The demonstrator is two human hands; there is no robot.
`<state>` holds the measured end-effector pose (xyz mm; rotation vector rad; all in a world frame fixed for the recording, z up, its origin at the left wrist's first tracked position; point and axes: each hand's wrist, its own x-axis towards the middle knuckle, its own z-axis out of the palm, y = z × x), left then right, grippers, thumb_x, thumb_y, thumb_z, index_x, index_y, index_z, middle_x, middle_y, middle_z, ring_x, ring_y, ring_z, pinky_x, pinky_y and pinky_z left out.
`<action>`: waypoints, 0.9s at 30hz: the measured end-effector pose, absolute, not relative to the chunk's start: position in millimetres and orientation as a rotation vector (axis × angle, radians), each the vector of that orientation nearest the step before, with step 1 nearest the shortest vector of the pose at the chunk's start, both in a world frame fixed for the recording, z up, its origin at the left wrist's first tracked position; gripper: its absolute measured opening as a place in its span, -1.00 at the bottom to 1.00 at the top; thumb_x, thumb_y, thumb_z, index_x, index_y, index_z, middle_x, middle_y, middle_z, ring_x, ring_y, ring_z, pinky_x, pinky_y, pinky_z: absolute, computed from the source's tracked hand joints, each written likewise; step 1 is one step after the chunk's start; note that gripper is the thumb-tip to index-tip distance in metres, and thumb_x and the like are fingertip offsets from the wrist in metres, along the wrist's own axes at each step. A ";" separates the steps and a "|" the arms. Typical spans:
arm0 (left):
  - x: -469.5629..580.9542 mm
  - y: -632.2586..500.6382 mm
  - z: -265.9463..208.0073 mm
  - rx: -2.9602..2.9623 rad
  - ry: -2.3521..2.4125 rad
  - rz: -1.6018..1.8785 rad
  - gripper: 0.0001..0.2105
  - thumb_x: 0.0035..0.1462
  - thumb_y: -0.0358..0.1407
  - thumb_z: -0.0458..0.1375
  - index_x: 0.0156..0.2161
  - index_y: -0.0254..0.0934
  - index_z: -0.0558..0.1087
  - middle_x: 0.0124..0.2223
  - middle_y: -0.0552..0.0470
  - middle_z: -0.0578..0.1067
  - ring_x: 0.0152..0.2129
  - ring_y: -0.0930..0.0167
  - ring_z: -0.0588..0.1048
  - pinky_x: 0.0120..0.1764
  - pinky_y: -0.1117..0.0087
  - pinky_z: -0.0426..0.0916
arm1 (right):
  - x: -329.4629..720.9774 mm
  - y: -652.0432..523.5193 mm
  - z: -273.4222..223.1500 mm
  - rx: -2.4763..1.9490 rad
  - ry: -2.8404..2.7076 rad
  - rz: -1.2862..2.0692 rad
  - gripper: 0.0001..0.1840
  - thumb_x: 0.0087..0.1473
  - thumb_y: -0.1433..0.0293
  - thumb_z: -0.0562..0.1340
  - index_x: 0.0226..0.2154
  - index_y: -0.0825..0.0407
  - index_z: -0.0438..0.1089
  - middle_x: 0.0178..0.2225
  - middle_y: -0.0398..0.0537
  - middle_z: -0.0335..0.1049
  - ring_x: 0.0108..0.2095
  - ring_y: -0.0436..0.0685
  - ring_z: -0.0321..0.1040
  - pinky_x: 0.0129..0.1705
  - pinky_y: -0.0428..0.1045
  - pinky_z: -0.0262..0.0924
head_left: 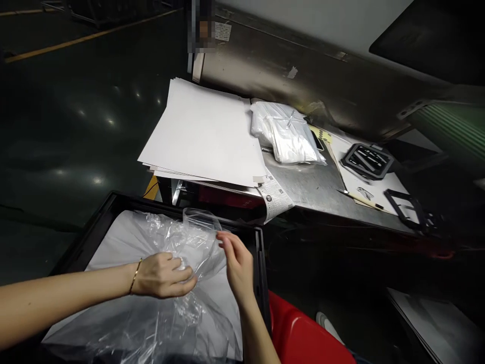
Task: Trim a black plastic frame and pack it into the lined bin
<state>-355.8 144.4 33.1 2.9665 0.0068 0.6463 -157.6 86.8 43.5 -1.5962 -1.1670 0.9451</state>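
Observation:
A clear plastic bag [189, 308] spreads loosely over white sheets [113, 247] inside a black crate [262, 283]. My left hand [164, 275], with a thin gold bracelet at the wrist, is closed on the bunched plastic near the crate's middle. To its right, my right hand [238, 260] pinches the bag's edge between thumb and fingers. Between and beyond the hands, the plastic bulges up into a rounded, see-through fold. Whatever lies under my left palm is hidden.
A metal bench [303, 184] beyond the crate carries a stack of white sheets [212, 131], a pack of folded plastic bags [288, 131] and black frame-like parts [367, 161]. A printed paper [275, 197] hangs over its edge. A red seat [303, 333] stands beside the crate.

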 end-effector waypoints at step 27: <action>-431.4 114.6 1.3 2.020 1.075 0.052 -0.73 0.26 -0.21 -0.19 -0.15 -0.18 0.33 -0.02 -0.03 0.40 -0.07 0.41 0.40 -0.11 0.41 0.36 | -127.2 53.1 -67.7 -1.858 -1.266 0.437 -0.75 0.20 0.28 0.08 -0.36 0.13 0.29 -0.50 -0.22 0.24 -0.56 -0.10 0.21 -0.52 -0.13 0.20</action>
